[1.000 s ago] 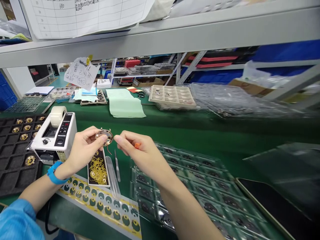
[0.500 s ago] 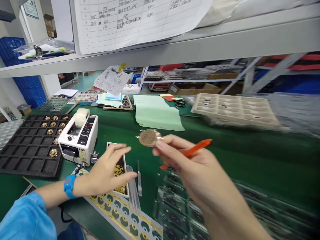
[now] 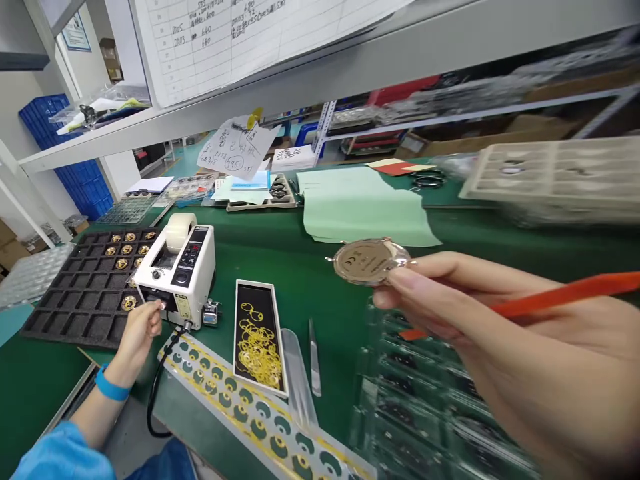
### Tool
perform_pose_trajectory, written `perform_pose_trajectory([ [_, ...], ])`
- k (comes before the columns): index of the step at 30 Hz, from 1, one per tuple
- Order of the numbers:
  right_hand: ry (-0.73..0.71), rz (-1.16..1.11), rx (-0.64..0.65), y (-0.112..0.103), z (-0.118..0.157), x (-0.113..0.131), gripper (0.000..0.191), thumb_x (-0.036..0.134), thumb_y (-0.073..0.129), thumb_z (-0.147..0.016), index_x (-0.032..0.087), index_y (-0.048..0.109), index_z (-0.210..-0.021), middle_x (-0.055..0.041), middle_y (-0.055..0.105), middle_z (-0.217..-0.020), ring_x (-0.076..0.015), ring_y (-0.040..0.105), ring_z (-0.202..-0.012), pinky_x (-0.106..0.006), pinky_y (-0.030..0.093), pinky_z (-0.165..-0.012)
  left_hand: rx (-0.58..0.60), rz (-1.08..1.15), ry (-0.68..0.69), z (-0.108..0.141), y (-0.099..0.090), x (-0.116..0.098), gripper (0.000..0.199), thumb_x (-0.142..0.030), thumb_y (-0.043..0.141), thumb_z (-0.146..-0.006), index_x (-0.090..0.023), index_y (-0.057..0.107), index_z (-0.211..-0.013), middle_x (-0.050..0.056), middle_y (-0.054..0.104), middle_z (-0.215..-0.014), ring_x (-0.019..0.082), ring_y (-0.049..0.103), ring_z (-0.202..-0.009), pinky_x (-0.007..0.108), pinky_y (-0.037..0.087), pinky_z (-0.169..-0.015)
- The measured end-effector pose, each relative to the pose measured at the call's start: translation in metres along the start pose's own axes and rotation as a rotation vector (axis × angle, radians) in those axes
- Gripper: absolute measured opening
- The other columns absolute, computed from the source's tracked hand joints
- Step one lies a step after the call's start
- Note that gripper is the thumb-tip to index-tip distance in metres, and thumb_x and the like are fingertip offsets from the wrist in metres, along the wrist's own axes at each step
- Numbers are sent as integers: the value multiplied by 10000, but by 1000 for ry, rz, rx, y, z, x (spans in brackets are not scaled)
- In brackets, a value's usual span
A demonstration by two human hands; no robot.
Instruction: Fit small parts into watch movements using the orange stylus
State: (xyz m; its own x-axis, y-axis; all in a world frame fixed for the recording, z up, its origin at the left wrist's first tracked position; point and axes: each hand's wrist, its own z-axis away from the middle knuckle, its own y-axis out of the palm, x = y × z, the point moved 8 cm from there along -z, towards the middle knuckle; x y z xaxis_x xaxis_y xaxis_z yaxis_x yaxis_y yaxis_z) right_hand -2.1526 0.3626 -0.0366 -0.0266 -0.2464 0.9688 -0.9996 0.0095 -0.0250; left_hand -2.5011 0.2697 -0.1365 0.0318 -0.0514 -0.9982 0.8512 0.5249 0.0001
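Note:
My right hand (image 3: 450, 313) pinches a watch case (image 3: 367, 261) at its rim between thumb and forefinger, engraved back turned up. An orange plastic stick (image 3: 565, 297) lies across the same hand, its thin tip poking out below the fingers. At the front slot of a white tape dispenser (image 3: 176, 273), my left hand (image 3: 143, 330) is closed in a pinch. A small pale glint shows at its fingertips, apparently a bit of clear tape (image 3: 163, 304). A roll of tape (image 3: 181, 231) sits on top of the dispenser.
A black tray (image 3: 100, 300) with gold watch parts lies left. A box of yellow rings (image 3: 260, 350), tweezers (image 3: 314, 360) and a sticker sheet (image 3: 240, 407) lie centrally. Clear trays (image 3: 400, 400) are under my right hand. A shelf edge (image 3: 320, 80) crosses above.
My left hand has moved left from above the ring box to the dispenser's slot and closed. The watch case stays in my right hand, now nearer and further right in view.

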Motion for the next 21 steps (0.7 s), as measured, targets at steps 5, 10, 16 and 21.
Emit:
perform_pose_trajectory([
  [5, -33, 21, 43, 3, 3, 13, 410, 611, 712, -657, 211, 623, -635, -22, 577, -699, -175, 500, -673, -294, 321, -561, -18, -164, 337, 19, 14, -58, 255, -384, 711, -746, -156, 645, -652, 15, 576, -654, 118, 489, -586, 232, 349, -553],
  [10, -83, 42, 142, 14, 3, 22, 386, 598, 680, -712, 216, 636, -678, -28, 598, -724, -187, 525, -699, -306, 369, -621, 241, -747, 537, 18, 56, -96, 216, -284, 565, -847, -162, 624, -680, 79, 636, -1141, 98, 469, -553, 278, 354, -567],
  [16, -115, -73, 381, 29, 0, 22, 401, 581, 658, -788, 210, 572, -663, -18, 534, -743, -173, 497, -742, -294, 429, -712, 562, -576, 645, 42, 112, -143, 301, -322, 490, -941, -174, 553, -686, 37, 614, -844, 164, 549, -761, 264, 385, -633],
  [21, -75, -208, 642, 41, 6, 22, 376, 546, 646, -835, 196, 587, -712, -38, 580, -874, -186, 542, -875, -319, 437, -842, 921, -288, 631, 79, 165, -147, 358, -335, 485, -966, -171, 502, -648, -7, 502, -685, 126, 457, -650, 260, 339, -613],
])
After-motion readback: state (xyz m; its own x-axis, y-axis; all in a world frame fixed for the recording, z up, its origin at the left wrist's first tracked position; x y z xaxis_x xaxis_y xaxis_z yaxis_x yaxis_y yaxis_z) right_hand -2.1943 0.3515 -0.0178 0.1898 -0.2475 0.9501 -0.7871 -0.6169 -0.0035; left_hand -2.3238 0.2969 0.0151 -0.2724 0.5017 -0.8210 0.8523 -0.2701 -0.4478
